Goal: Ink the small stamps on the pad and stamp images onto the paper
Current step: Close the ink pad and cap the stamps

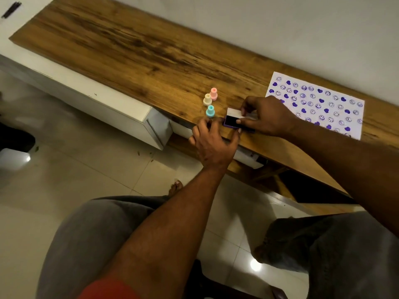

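Note:
A small purple ink pad (231, 122) lies near the front edge of the wooden table (138, 50), its pale lid (235, 112) raised above it. My right hand (267, 115) pinches the lid with thumb and fingers. My left hand (212, 141) holds the pad's near side at the table edge. Three small stamps stand just left of the pad: a pink stamp (213, 93), a cream stamp (207, 99) and a teal stamp (210, 111). A white paper (319, 104) covered in purple hearts and smiley prints lies to the right, partly hidden by my right hand.
A white cabinet (90, 100) sits under the table's left part, with an open shelf below on the right. My knees in grey trousers (90, 234) and a tiled floor (64, 180) fill the foreground. The wall runs directly behind the table.

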{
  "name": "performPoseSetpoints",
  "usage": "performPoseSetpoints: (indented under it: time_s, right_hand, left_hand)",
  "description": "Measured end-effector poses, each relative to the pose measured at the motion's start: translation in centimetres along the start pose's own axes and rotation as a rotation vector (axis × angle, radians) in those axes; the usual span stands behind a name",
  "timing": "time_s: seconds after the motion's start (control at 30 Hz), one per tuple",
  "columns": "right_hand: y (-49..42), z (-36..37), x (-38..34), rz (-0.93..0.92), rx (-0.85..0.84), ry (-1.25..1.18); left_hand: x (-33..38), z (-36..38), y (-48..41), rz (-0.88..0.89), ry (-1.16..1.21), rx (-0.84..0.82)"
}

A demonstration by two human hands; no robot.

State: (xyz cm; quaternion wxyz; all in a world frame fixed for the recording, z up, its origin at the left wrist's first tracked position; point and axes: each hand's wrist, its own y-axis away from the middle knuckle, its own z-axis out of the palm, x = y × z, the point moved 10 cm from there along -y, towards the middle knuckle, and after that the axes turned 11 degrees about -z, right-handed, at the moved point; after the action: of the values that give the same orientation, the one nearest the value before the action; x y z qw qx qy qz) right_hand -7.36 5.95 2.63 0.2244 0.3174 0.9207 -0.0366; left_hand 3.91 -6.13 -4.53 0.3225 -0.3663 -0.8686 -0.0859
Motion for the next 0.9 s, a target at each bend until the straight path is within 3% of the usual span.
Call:
performPoseSetpoints:
  time_s: [0.57, 0.83, 0.9]
  right_hand:
    - [2.1, 1.8, -1.1, 0.020, 0.143, 0.189]
    - [2.2, 1.8, -0.4, 0.059, 0.196, -0.006]
    - [2.4, 0.7, -0.2, 0.072, 0.281, -0.036]
  left_hand:
    - [-0.3, -0.3, 0.2, 0.065, 0.038, 0.017]
    - [0.0, -0.9, 0.2, 0.053, 0.073, 0.025]
    - [0.0, -1.3, -0.2, 0.085, 0.098, 0.033]
